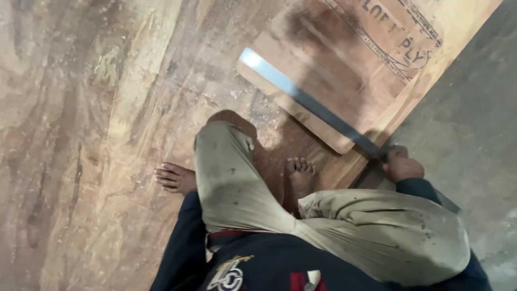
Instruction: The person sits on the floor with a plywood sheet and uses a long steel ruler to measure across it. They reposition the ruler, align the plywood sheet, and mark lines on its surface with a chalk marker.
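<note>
Right hand (403,166) has its fingers wrapped tight around the handle end of a long flat metal blade (309,105), probably a handsaw, which runs up and left across a small plywood offcut (323,70). The offcut lies on the big plywood sheet (97,134) the person squats on, close to the sheet's right edge where the grey concrete floor (474,108) begins. Left hand (175,178) is flat on the sheet, fingers spread wide, holding nothing, acting as a prop. A bare foot (299,175) sits just below the offcut's near corner, not on it. To do this well, my read: the offcut looks unrestrained, so pin it with the foot or the left hand, otherwise it will skate with the blade. Keep toes off the blade line. Blade lies low across the face; the teeth are not resolvable, so I cannot confirm it is biting. Long even strokes, wrist in line with the blade.
</note>
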